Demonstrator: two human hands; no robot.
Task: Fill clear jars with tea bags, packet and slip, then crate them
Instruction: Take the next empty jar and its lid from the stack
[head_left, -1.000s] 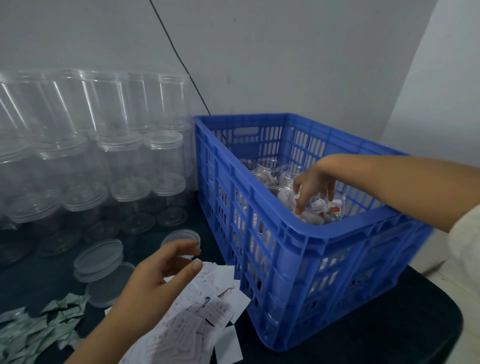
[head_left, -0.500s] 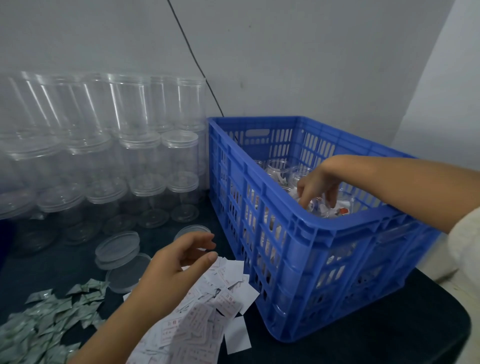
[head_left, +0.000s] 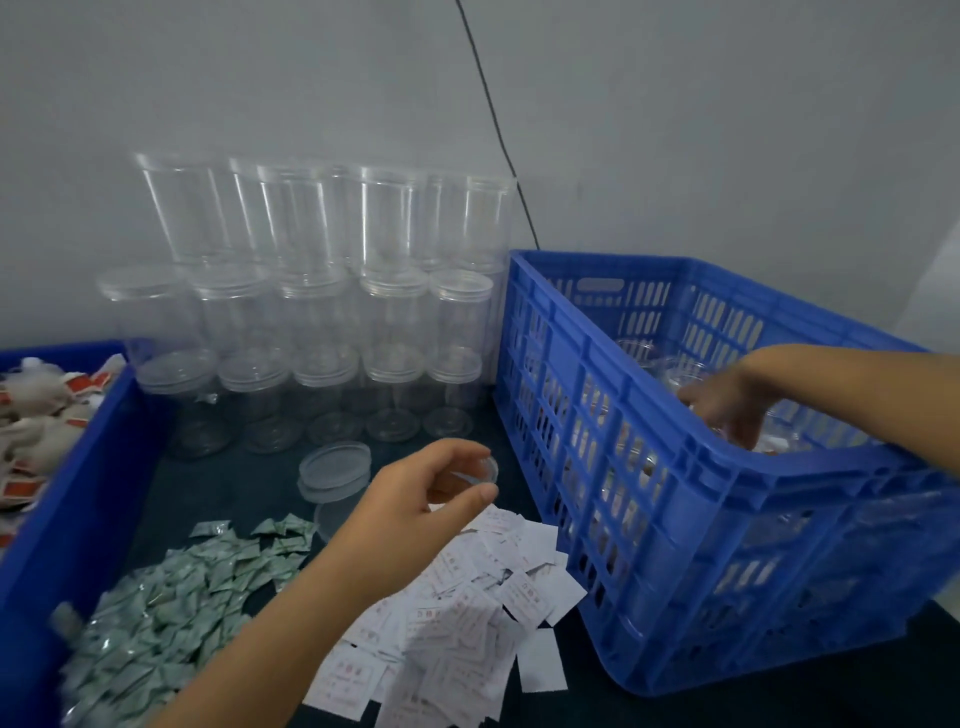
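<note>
On your worktop (head_left: 675, 712), the crate (head_left: 649, 519) stood at right with filled jars (head_left: 639, 353) inside. Stacked jars (head_left: 332, 312) stood behind, loose lids (head_left: 335, 462) before them. Slips (head_left: 467, 623) lay nearest you, packets (head_left: 171, 613) to their left, the tea-bag bin (head_left: 78, 493) at far left.

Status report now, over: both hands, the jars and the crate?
Right hand down inside blue crate, among filled jars; grip unclear. Left hand above paper slips, pinching clear lid. Nothing blocks the crate.
</note>
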